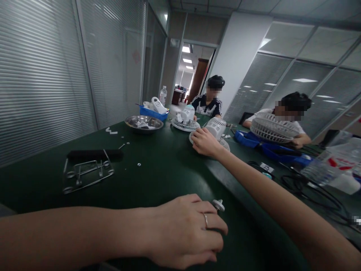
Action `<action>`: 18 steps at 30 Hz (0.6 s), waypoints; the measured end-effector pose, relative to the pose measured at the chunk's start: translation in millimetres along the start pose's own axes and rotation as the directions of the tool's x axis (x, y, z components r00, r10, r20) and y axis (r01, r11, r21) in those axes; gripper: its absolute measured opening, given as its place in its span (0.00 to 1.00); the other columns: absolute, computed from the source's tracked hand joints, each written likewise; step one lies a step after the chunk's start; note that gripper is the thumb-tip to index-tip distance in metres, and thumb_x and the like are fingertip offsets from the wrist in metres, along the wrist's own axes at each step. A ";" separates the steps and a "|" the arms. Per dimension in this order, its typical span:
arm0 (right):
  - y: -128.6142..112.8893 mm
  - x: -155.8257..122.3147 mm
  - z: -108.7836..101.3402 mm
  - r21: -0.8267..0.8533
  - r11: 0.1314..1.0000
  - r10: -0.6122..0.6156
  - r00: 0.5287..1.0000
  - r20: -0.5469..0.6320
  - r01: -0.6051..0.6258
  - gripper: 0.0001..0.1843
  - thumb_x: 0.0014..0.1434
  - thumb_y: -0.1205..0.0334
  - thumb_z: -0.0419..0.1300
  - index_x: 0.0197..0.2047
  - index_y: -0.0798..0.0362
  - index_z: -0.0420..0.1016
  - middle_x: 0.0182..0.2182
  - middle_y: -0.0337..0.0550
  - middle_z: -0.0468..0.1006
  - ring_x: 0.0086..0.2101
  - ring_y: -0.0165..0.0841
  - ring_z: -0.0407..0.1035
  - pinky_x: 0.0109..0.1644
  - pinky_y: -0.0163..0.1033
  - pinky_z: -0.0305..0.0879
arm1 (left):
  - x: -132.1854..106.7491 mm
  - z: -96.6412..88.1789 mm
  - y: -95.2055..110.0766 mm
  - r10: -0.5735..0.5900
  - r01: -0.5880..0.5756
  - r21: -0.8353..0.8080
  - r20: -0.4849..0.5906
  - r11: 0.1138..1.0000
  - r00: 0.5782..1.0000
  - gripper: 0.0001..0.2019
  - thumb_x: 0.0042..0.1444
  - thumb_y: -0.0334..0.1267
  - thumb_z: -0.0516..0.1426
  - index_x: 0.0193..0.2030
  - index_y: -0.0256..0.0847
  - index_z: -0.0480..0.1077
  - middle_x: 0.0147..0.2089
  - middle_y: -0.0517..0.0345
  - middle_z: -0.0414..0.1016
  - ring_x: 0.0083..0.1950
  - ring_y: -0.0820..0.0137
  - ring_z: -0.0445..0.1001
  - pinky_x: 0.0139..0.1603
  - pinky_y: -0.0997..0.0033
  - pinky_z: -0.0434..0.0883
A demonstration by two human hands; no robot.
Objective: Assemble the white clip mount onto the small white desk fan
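My left hand, with a ring on one finger, lies low over the green table, palm down. Its fingers curl together and their tips are hidden. A small white knob sits right against the far side of these fingers; whether they grip it is unclear. Farther out, my right hand reaches across to a white fan, whose motor housing stands up on a round grille. My bent right fingers close on the near edge of that fan, hiding part of it.
Left on the table are a black-handled wire stand, small screws and a metal bowl of white parts. Behind stand a blue bin and another fan. Two people sit opposite, one holding a grille. Cables lie right.
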State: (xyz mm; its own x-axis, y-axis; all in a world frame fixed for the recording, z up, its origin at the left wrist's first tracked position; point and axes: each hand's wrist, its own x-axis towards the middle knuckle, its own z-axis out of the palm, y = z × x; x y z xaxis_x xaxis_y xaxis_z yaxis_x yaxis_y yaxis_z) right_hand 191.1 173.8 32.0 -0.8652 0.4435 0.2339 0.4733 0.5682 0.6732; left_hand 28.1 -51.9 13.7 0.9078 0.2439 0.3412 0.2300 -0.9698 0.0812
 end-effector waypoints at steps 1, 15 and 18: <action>1.8 -0.9 5.0 -0.006 1.000 0.030 1.000 -0.004 -0.030 0.16 0.64 0.54 0.58 0.49 0.56 0.71 0.50 0.48 0.72 0.49 0.39 0.68 0.53 0.51 0.65 | -0.3 1.0 -0.2 0.007 -0.007 0.004 0.001 1.000 1.000 0.09 0.65 0.41 0.51 0.42 0.40 0.70 0.56 0.62 0.72 0.55 0.67 0.68 0.48 0.65 0.63; 27.4 -32.9 79.1 0.004 0.902 0.431 0.902 -0.026 -0.431 0.21 0.59 0.61 0.52 0.53 0.61 0.73 0.67 0.55 0.55 0.67 0.52 0.38 0.67 0.59 0.37 | -1.6 6.0 -5.6 -0.001 0.001 0.000 0.000 1.000 1.000 0.09 0.65 0.40 0.51 0.43 0.39 0.68 0.51 0.60 0.76 0.50 0.67 0.72 0.49 0.64 0.64; 38.9 -51.6 88.9 0.001 0.877 0.481 0.877 -0.017 -0.481 0.25 0.59 0.62 0.52 0.58 0.60 0.69 0.69 0.54 0.49 0.67 0.55 0.37 0.66 0.61 0.39 | -1.0 5.8 -6.0 -0.009 0.009 0.002 -0.017 1.000 1.000 0.08 0.65 0.39 0.52 0.42 0.38 0.68 0.52 0.59 0.75 0.49 0.67 0.72 0.48 0.65 0.65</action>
State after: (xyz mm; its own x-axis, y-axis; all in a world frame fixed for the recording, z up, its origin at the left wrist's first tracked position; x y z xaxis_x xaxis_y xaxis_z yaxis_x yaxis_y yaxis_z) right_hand 268.9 234.7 -16.2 -0.5334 0.6506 0.5406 0.8314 0.2854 0.4768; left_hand 27.9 -46.3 7.4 0.8995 0.2526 0.3566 0.2389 -0.9675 0.0827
